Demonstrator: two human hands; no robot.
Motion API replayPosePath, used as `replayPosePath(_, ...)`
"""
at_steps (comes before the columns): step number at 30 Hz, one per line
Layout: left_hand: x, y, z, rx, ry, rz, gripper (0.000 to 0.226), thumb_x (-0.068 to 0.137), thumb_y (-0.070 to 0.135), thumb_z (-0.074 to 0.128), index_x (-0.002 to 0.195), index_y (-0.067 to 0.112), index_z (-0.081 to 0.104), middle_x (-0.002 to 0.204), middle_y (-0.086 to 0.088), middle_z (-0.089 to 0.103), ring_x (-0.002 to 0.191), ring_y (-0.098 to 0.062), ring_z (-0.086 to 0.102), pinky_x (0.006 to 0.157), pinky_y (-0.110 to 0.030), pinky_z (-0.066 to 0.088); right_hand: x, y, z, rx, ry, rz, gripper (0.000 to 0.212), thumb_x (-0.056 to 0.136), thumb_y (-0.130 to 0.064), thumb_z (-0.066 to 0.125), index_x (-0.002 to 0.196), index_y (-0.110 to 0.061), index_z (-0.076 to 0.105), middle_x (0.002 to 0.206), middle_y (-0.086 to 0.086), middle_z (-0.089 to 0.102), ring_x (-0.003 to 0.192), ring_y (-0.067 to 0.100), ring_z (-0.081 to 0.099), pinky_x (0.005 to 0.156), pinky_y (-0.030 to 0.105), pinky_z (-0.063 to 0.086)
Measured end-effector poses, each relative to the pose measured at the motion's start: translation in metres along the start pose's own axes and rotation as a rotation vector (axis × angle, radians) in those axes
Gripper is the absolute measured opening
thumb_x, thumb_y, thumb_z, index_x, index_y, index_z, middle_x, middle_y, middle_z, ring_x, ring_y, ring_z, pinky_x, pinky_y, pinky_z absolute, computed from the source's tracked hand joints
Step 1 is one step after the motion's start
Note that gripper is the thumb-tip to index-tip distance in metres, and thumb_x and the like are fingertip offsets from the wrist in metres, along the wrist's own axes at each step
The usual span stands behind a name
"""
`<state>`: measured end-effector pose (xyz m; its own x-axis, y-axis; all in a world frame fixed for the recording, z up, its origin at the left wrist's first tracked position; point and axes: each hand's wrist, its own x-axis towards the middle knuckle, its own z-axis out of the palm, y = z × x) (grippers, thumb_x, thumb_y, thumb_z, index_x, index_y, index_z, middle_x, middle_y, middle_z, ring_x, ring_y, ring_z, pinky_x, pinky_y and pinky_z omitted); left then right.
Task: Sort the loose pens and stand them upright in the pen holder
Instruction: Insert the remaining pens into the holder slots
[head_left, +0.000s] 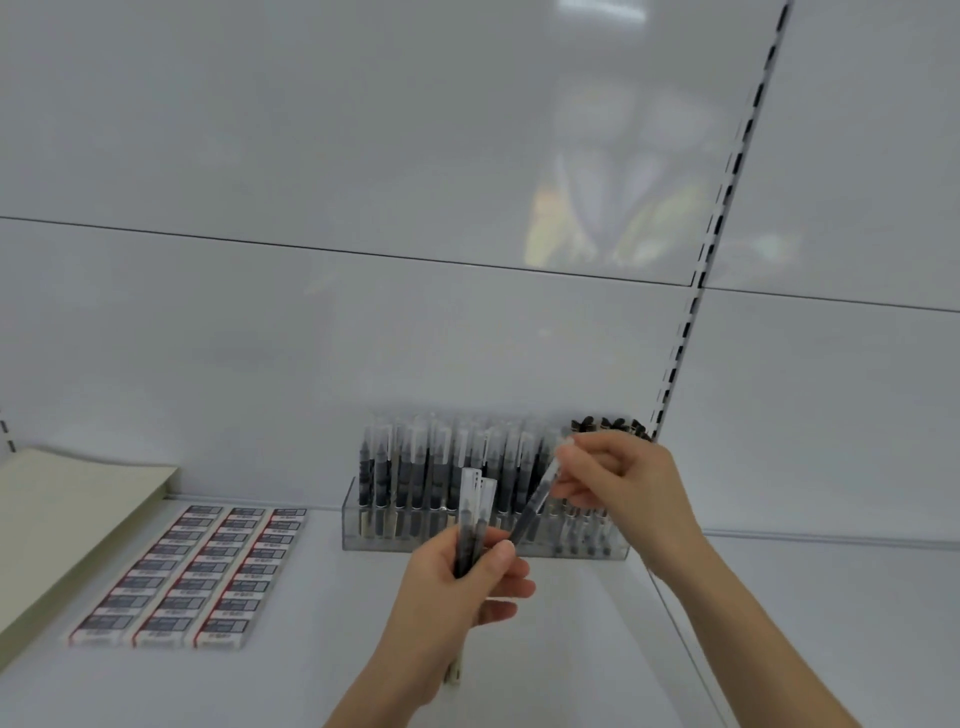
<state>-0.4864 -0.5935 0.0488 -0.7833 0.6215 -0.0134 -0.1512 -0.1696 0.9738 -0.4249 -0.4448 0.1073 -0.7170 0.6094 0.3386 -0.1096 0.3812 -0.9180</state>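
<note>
A clear plastic pen holder (363, 540) stands against the back panel of a white shelf, filled with several upright black pens with clear caps (415, 467). My left hand (457, 597) grips a small bundle of the same pens (475, 519), caps pointing up, just in front of the holder. My right hand (618, 483) pinches a single pen (537, 501) by its capped end; the pen slants down and left, its lower tip near my left thumb and in front of the holder's right half.
Rows of boxed erasers (192, 577) lie flat on the shelf at left, beside a beige pad (67, 519). A slotted upright rail (691, 322) runs up the back panel right of the holder. Dark-topped items (608, 426) stand behind my right hand.
</note>
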Motion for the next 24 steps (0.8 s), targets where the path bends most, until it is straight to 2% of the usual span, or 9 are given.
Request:
replayPosePath(3,0.002,0.0,-0.005,0.038,0.039,0.015,0.01,0.088,0.014,0.058,0.094,0.01,0.064,0.086,-0.007,0.071,0.073,-0.014,0.071,0.056,-0.026,0.054,0.014,-0.006,-0.018,-0.008,0.15,-0.048,0.008,0.085,-0.015,0.064,0.09,-0.01,0.065,0.061,0.003,0.071,0.061,0.015,0.069,0.062,0.025,0.058)
replayPosePath(5,0.003,0.0,-0.008,0.065,0.06,0.03,0.009,0.087,0.016,0.059,0.092,0.01,0.065,0.075,-0.004,0.067,0.059,-0.012,0.066,0.048,-0.023,0.049,0.025,-0.008,-0.027,-0.13,0.22,-0.093,0.007,0.084,-0.017,0.064,0.091,-0.015,0.064,0.068,0.001,0.071,0.067,0.018,0.07,0.071,0.033,0.057)
replayPosePath(8,0.003,-0.002,-0.011,0.134,0.08,0.05,0.016,0.087,0.019,0.06,0.083,0.004,0.061,0.045,0.004,0.047,0.04,-0.011,0.042,0.039,-0.02,0.035,0.04,-0.005,-0.024,-0.299,0.231,-0.135,0.015,0.086,-0.019,0.061,0.098,-0.012,0.064,0.083,0.004,0.069,0.077,0.021,0.068,0.077,0.036,0.055)
replayPosePath(11,0.005,-0.004,-0.012,0.178,0.098,0.051,0.027,0.089,0.023,0.057,0.07,0.006,0.05,0.046,0.002,0.038,0.037,-0.01,0.035,0.038,-0.018,0.032,0.048,0.0,-0.015,-0.425,0.196,-0.183,0.024,0.09,-0.02,0.056,0.11,-0.008,0.061,0.094,0.007,0.066,0.083,0.021,0.065,0.079,0.034,0.053)
replayPosePath(13,0.006,-0.004,-0.014,0.197,0.101,0.055,0.027,0.09,0.024,0.055,0.073,0.005,0.047,0.048,-0.001,0.039,0.036,-0.011,0.037,0.04,-0.017,0.033,0.052,0.004,-0.01,-0.472,0.168,-0.208,0.027,0.092,-0.021,0.053,0.114,-0.005,0.058,0.098,0.009,0.065,0.084,0.021,0.062,0.078,0.031,0.051)
replayPosePath(19,0.007,-0.006,-0.019,0.191,0.091,0.077,0.019,0.089,0.017,0.056,0.079,0.001,0.058,0.045,0.003,0.047,0.039,-0.01,0.043,0.043,-0.016,0.036,0.066,0.005,-0.004,-0.613,0.105,-0.223,0.031,0.094,-0.02,0.05,0.12,-0.003,0.054,0.107,0.014,0.064,0.086,0.016,0.054,0.075,0.023,0.041)
replayPosePath(22,0.006,-0.006,-0.019,0.172,0.084,0.1,0.012,0.087,0.012,0.059,0.077,0.006,0.058,0.046,0.001,0.051,0.04,-0.01,0.044,0.042,-0.017,0.037,0.068,0.005,-0.007,-0.676,0.057,-0.212,0.03,0.094,-0.019,0.051,0.121,-0.006,0.052,0.098,0.01,0.065,0.079,0.018,0.057,0.068,0.023,0.043)
replayPosePath(24,0.006,-0.005,-0.017,0.146,0.071,0.1,0.009,0.087,0.009,0.059,0.078,0.009,0.058,0.047,-0.001,0.053,0.04,-0.011,0.044,0.041,-0.018,0.038,0.069,0.008,-0.008,-0.725,0.015,-0.211,0.028,0.093,-0.018,0.051,0.118,-0.006,0.054,0.098,0.009,0.066,0.082,0.02,0.059,0.072,0.027,0.046)
